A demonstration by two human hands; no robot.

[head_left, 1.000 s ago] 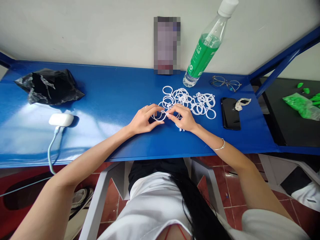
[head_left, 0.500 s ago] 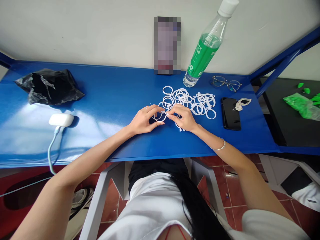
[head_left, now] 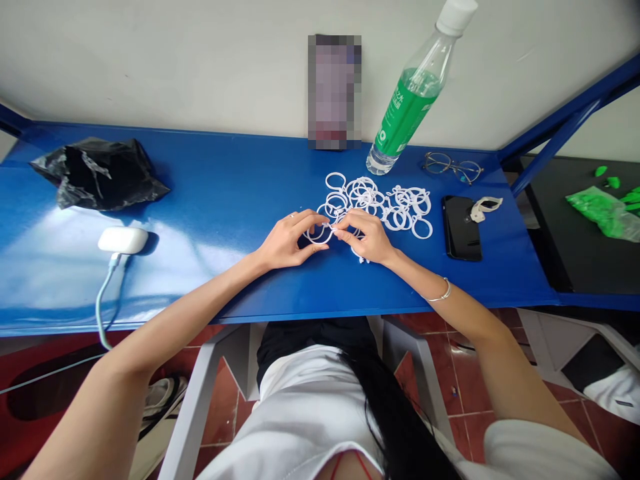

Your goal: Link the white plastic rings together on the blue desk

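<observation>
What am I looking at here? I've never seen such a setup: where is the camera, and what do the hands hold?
There is no machine, just a person's bare hands. Every picture comes from one head-worn camera looking forward and down. The right hand pinches a white ring at its edge; the left hand curls around it, its grip hard to tell. More rings lie beyond. The blue table also bears a black bag, white case, bottle, glasses and dark phone.

White ring [head_left: 320, 243] (thin) in right hand [head_left: 367, 238]
</observation>
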